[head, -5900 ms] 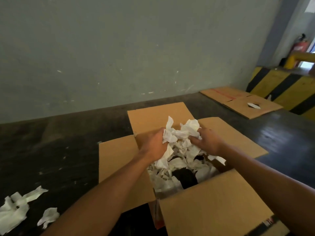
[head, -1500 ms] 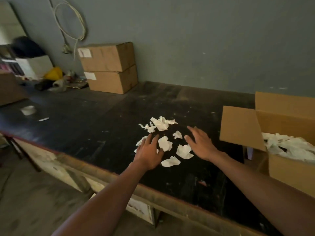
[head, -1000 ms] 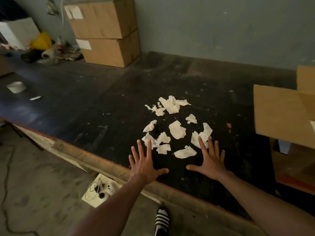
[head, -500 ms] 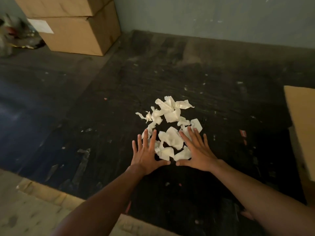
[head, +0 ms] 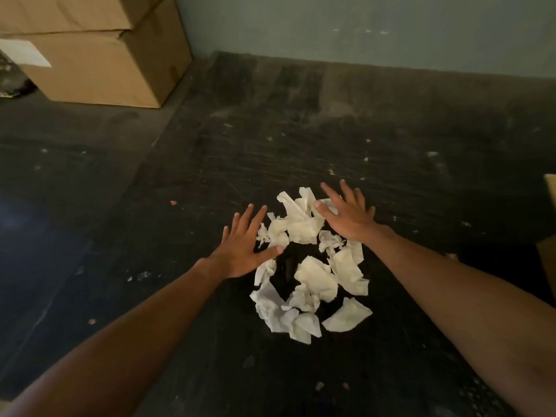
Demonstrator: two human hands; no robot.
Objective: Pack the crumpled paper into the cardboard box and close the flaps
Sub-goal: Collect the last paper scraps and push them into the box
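Hands, left (head: 240,248) and right (head: 349,216), fingers splayed, flank crumpled paper (head: 313,278); box label (head: 24,52) blank.

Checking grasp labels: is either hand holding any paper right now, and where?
Nothing is held. The left hand and right hand are both spread open, flat over the paper scraps.

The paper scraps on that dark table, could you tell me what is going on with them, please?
A person is gathering a loose heap of crumpled white paper on the dark table. Both hands are spread open at the far side of the heap: the left hand at its left edge, the right hand over its far pieces. Neither has a grip on anything yet. The edge of a cardboard box shows at the right, and two stacked closed boxes stand at the far left.
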